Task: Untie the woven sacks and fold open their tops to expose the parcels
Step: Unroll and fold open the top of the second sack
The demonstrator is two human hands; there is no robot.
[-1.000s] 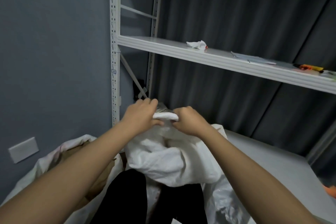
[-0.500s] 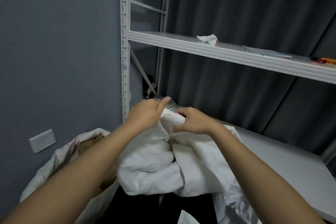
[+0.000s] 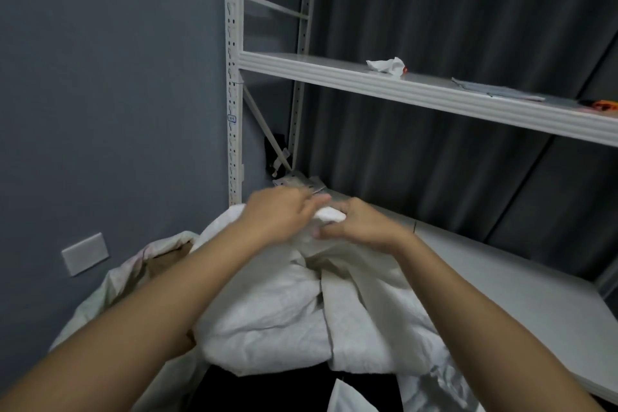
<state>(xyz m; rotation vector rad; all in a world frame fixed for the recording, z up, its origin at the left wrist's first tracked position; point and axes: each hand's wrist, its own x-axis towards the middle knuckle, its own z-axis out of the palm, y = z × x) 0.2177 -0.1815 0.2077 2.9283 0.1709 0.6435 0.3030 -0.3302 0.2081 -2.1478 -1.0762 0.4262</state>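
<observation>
Two hands meet at the centre of the frame on the twisted neck (image 3: 329,213) of a white woven sack (image 3: 284,308), which fills the lower middle. The left hand (image 3: 282,216), blurred, lies over the neck with its fingers stretched toward the right; whether it is pinching the fabric I cannot tell. The right hand (image 3: 363,227) grips the neck's other end with curled fingers. That neck runs roughly left to right between them, so loosening it probably means drawing the hands apart along that line. Another sack (image 3: 133,274) sits lower left.
</observation>
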